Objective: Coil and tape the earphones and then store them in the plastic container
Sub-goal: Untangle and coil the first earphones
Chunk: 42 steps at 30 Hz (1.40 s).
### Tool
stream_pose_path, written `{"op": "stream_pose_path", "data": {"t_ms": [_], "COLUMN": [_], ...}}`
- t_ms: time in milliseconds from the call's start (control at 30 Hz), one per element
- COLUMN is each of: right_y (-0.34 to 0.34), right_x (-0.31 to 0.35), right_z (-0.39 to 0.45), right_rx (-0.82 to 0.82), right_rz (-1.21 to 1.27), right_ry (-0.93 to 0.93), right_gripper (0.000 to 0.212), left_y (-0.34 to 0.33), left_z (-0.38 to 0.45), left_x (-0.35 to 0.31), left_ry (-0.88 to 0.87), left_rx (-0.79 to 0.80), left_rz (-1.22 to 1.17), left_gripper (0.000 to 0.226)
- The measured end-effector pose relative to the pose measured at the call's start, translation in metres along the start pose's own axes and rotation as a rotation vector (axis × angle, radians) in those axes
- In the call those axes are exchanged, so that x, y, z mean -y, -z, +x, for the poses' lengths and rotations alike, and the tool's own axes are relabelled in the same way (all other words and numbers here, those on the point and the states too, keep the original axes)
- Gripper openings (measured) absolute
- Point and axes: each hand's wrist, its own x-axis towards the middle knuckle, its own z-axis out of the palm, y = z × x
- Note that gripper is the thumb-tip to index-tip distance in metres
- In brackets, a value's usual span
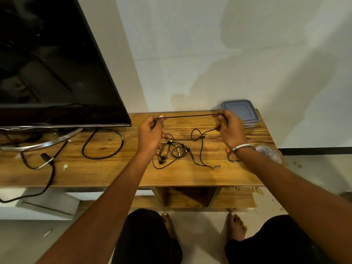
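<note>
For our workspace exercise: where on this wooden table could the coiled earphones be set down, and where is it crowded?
Bare wood lies along the table's front edge, and between the black power cable loop and the left hand. The earphones tangle crowds the middle; the tape roll and plastic container fill the right end.

Home living room: flat TV on wooden stand surface, power cables trailing, plain white wall, tiled floor, bare feet.
</note>
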Motion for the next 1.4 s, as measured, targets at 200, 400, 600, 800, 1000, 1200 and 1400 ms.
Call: {"op": "stream_pose_path", "data": {"t_ms": [200, 400, 600, 800, 1000, 1200, 1400], "right_y": [0.015, 0.021, 0.030, 0.020, -0.019, -0.022, -0.004], "right_x": [-0.015, -0.022, -0.028, -0.020, 0.009, 0.017, 0.009], "right_z": [0.007, 0.009, 0.006, -0.008, -0.031, -0.028, -0.025], "right_rx": [-0.050, 0.023, 0.077, 0.442, 0.514, 0.503, 0.403], "right_rz": [0.021, -0.052, -0.129, -0.454, -0.148, -0.174, -0.218], "right_ry": [-0.103, -0.181, -0.250, -0.054, 0.285, 0.400, 0.327], "right_gripper": [0.023, 0.028, 0.025, 0.051, 0.064, 0.027, 0.021], "left_y": [0.015, 0.014, 0.014, 0.002, -0.022, -0.020, -0.011], "left_z": [0.000, 0.000, 0.003, -0.001, -0.015, -0.017, -0.023], "left_x": [0.002, 0.005, 0.007, 0.000, -0.009, -0.013, -0.006], "left_ry": [0.087, 0.045, 0.161, 0.447, 0.271, 0.207, 0.258], "left_rx": [-0.079, -0.007, 0.115, 0.229, 0.569, 0.725, 0.705], "left_rz": [0.054, 0.081, -0.014, -0.195, 0.326, 0.377, 0.253], "left_gripper": [0.023, 0.014, 0.019, 0.031, 0.027, 0.026, 0.029]}}
